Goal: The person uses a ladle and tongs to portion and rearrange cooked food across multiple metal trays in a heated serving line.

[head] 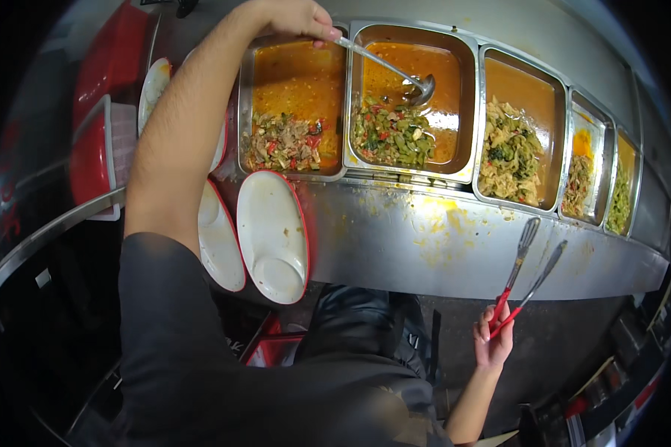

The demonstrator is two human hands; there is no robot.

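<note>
My left hand (302,21) reaches over the far side of the counter and grips the handle of a metal ladle (376,59). The ladle's bowl dips into the orange broth of a steel food pan (474,112), beside a heap of chopped green vegetables (391,134) with red pieces. In my right hand (493,342), at the near side of the counter, are red-handled metal tongs (510,290). Their tips are apart with nothing visible between them. To the left, a pan (245,103) holds meat pieces (288,139) in similar broth, partly hidden by my left forearm and hand.
White oval plates with red rims (271,215) (221,246) lie left of the pans. More pans (563,134) (609,167) with cooked food continue right. Yellow sauce (442,209) stains the steel counter (369,246). A red basket (92,162) stands far left.
</note>
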